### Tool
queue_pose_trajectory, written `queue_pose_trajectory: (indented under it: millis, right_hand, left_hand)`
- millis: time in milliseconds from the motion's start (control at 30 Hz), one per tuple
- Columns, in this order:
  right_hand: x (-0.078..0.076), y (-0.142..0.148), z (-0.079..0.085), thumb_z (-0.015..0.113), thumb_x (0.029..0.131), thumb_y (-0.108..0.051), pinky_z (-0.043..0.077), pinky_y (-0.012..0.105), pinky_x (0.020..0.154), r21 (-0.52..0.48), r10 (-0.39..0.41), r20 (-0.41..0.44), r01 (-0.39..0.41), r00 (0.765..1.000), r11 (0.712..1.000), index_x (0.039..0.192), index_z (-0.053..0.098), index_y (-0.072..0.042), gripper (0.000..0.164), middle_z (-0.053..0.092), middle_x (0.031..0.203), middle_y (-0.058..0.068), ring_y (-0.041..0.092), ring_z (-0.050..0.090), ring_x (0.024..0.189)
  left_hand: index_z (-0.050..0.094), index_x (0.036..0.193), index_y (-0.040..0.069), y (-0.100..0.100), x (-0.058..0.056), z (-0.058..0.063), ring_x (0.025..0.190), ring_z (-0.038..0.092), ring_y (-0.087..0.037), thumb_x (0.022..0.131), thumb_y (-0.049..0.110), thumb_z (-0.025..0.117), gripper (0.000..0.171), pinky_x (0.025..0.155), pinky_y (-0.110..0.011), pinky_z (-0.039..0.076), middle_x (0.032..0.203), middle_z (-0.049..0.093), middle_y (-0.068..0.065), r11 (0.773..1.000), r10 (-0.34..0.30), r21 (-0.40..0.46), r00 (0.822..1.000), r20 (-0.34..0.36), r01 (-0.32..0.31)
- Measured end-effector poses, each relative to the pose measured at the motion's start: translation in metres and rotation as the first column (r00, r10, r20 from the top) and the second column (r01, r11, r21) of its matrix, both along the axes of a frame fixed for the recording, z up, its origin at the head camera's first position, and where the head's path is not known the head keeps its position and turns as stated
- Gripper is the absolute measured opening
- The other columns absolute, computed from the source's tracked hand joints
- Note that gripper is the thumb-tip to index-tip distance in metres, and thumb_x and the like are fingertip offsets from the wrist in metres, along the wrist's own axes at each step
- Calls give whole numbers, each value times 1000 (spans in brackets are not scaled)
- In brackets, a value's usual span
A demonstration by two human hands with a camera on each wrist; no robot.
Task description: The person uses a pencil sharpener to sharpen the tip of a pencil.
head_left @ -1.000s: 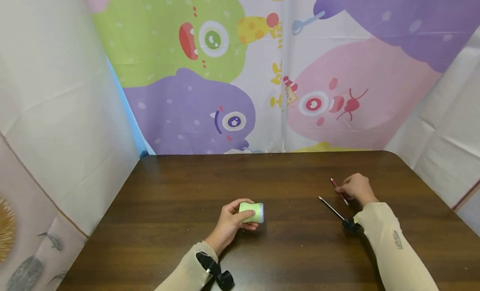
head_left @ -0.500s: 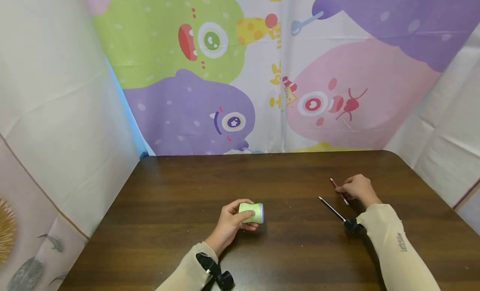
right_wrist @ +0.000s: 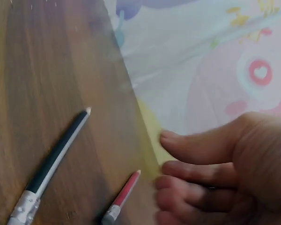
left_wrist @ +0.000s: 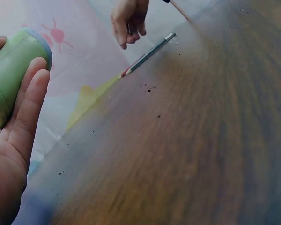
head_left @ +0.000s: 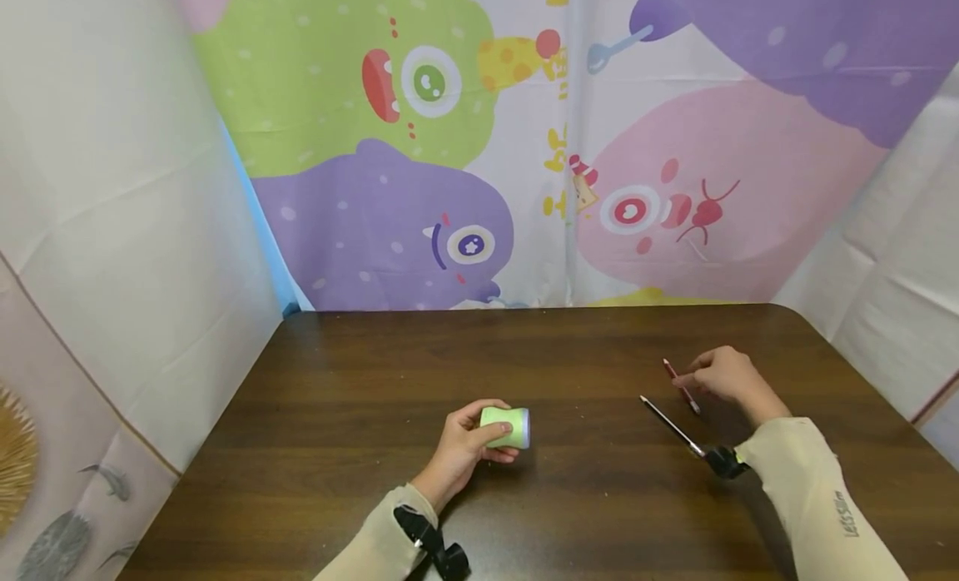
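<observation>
One piece of writing is legible: "LetsSlim", printed along the pale right sleeve (head_left: 820, 481) at lower right of the frame. Yellow characters (head_left: 555, 161) run down the printed backdrop (head_left: 535, 252) at upper centre, turned on their side; I cannot make out what they say.

The far edge of the worktop (head_left: 569, 506) runs nearly level across the middle of the frame and rounds off at the right corner. Its left edge slants towards the bottom left, its right edge towards the right border. A wide stretch of brown surface lies between the green cylinder (head_left: 504, 416) and the dark pencil (head_left: 667, 419), and another extends along the far edge.

Just below centre, my left hand (head_left: 457, 448) has thumb and fingers wrapped round the green cylinder, whose lavender end faces right. At right of the frame, the fingers of my right hand (head_left: 728, 377) are released and loosely bent, just beside the red pencil (head_left: 692, 401); the right wrist view shows a gap between them. That pencil lies tip to upper left. The dark pencil, with a silver band, lies below and left of it, pointing the same way.
</observation>
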State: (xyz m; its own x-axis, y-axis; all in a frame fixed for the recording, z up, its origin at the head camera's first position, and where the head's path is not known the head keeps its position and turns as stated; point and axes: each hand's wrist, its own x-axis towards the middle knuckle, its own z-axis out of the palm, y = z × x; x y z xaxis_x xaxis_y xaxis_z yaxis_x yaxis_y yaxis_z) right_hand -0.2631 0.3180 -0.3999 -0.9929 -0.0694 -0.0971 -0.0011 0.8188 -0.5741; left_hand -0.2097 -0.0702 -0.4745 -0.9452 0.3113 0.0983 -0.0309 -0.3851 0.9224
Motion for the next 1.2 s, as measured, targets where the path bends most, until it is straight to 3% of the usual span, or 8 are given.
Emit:
queue_pose_trajectory:
  millis: [200, 300, 500, 800, 900, 1033, 1200]
  right_hand:
    - [16, -8, -7, 80, 82, -23, 53, 31, 53, -10, 145, 147, -145, 979, 989, 81, 71, 2, 25, 64, 67, 1, 15, 59, 61]
    - [21, -12, -16, 82, 80, -19, 55, 31, 51, -18, 132, 186, -131, 974, 991, 69, 67, -4, 23, 60, 61, 0, 14, 57, 58]
    - [26, -15, -24, 82, 78, -9, 58, 33, 52, -40, 104, 205, -98, 973, 994, 65, 63, -4, 23, 59, 59, 2, 16, 57, 56]
    - [28, -16, -22, 77, 79, -7, 54, 32, 47, -58, 163, 206, -154, 965, 986, 66, 64, -5, 18, 57, 58, 1, 16, 56, 55]
    - [25, -17, -21, 76, 79, -8, 53, 31, 47, -100, 203, 177, -188, 963, 977, 70, 66, -4, 15, 57, 60, 1, 16, 57, 55]
    - [20, -22, -15, 76, 82, -9, 54, 29, 47, -180, 293, 64, -278, 954, 944, 82, 70, -1, 10, 60, 63, 1, 15, 58, 54]
    - [20, -38, -5, 74, 87, -8, 51, 25, 47, -265, 426, -123, -443, 896, 856, 92, 72, 2, 12, 62, 67, 1, 9, 55, 56]
  left_hand:
    - [42, 123, -25, 0, 0, -2, 59, 70, -19, 87, -3, 69, 50, 54, -31, 62, 88, 62, -11, 1000, -11, 11, 1000, -7, 11]
    - [43, 123, -24, -1, 0, -2, 59, 70, -19, 87, -2, 69, 49, 54, -30, 62, 88, 62, -11, 1000, -10, 8, 1000, -10, 11]
    - [43, 123, -24, -1, 0, -3, 59, 70, -19, 87, -2, 68, 49, 54, -30, 61, 88, 62, -12, 1000, -10, 4, 1000, 2, 10]
    - [45, 122, -23, 0, 0, -3, 59, 70, -20, 85, -5, 65, 45, 54, -31, 61, 88, 61, -11, 1000, -4, -12, 1000, 12, 4]
    - [45, 122, -23, 0, -1, -2, 59, 70, -20, 85, -6, 65, 45, 54, -31, 61, 88, 61, -11, 1000, -5, -9, 1000, 14, 5]
    - [46, 122, -22, 0, -1, -2, 59, 70, -20, 86, -6, 64, 44, 54, -30, 61, 88, 61, -11, 1000, -5, -5, 1000, 17, 5]
    - [46, 122, -22, -1, -1, 0, 58, 69, -19, 85, -6, 64, 44, 54, -30, 61, 88, 61, -11, 1000, -1, -12, 1000, 22, 1]
